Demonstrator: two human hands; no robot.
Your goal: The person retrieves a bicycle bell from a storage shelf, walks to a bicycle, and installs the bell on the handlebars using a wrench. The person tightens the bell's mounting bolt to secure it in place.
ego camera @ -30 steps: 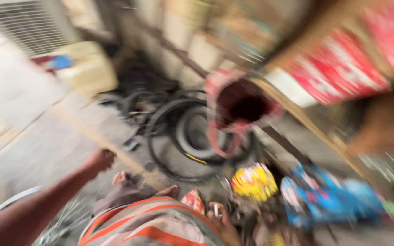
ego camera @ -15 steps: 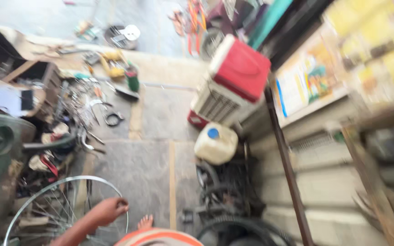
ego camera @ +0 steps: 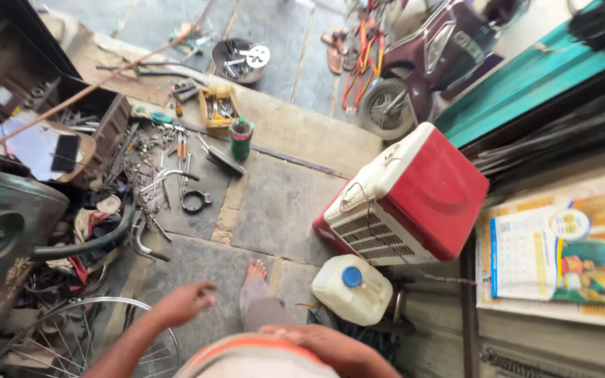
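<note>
Your left hand (ego camera: 187, 302) hangs loose and spread, fingers parted, gripping nothing, above the grey stone-slab floor (ego camera: 281, 203). Your right hand (ego camera: 330, 346) lies flat against the orange-trimmed striped cloth (ego camera: 260, 357) at your waist, uncurled and clasping nothing that shows.

The nearest thing to the left hand is the bare spoked metal bicycle wheel rim (ego camera: 71, 336), lying flat at about eight o'clock from it, close by but not touching. The rim runs out of view at the bottom edge, and its nearest arc curves just under your forearm. The left hand is clearly the nearer of the two to it.

At about three o'clock from the left hand your bare foot (ego camera: 255, 269) rests on the slab. Beyond it stands a white plastic jerry can with a blue cap (ego camera: 353, 288), just below the tilted red-and-white air cooler box (ego camera: 404, 199). Scattered hand tools and curved chrome handlebars (ego camera: 155, 203) lie at eleven o'clock, well apart from your fingers.
</note>
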